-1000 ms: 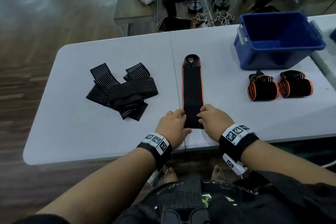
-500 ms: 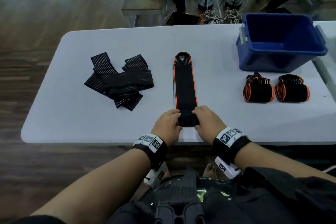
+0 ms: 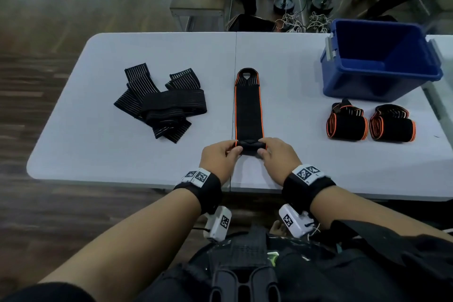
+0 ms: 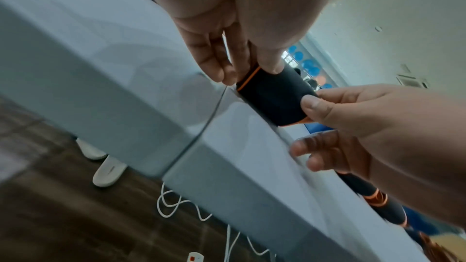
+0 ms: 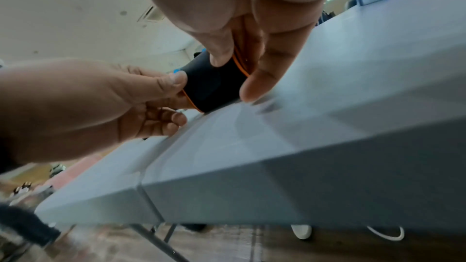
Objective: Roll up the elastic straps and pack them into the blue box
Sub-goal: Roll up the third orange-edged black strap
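Head view, looking down on one white folding table (image 3: 157, 159) with a centre seam. Count of items: one orange-edged strap (image 3: 248, 108) laid lengthwise at frame centre, its looped end pointing to the top of the frame and its near end turned into a small roll; two finished rolls, the first rolled strap (image 3: 346, 126) and the second rolled strap (image 3: 392, 129), side by side at middle right; one loose pile of striped black straps (image 3: 160, 103) at middle left, their number not countable; one blue box (image 3: 382, 61) at upper right, open-topped, just above the two rolls.

The left hand (image 3: 217, 155) pinches the roll's left end between thumb and fingers; the right hand (image 3: 277, 153) pinches its right end likewise. The left wrist view shows the thumb on top of the roll at the orange edge, and the right wrist view shows the same for the other hand.

Edges and room: the roll lies near the table's near edge, at lower centre. Bare tabletop separates the strap from the pile on the left and from the rolls on the right. The box stands at the table's far right corner.
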